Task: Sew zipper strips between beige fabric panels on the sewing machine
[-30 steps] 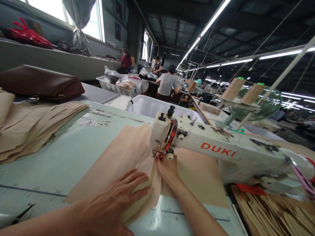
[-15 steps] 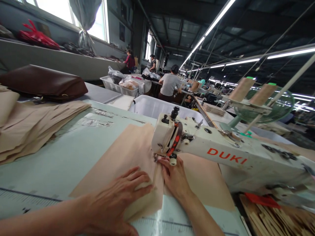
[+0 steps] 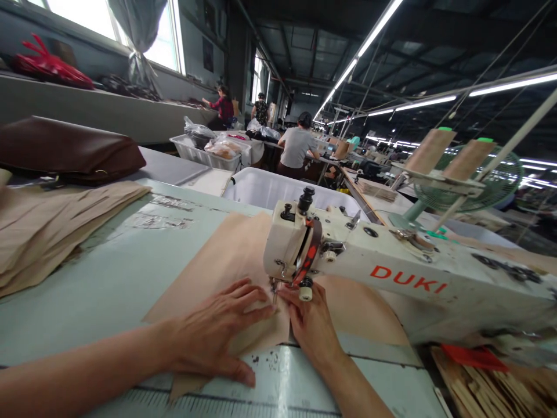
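The beige material (image 3: 221, 255) and right hand (image 3: 315, 328) are partly covered by the sewing machine (image 3: 357, 252); the brown bag (image 3: 65, 150) is cut off at left.

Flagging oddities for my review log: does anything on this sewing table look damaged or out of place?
Yes: the tabletop has ragged, scuffed patches near its far edge, left of the sewing machine, unlike the smoother surface around them.

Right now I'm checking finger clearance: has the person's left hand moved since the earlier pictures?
Yes: the left hand has moved forward, its fingertips now nearer the presser foot of the DUKI sewing machine.
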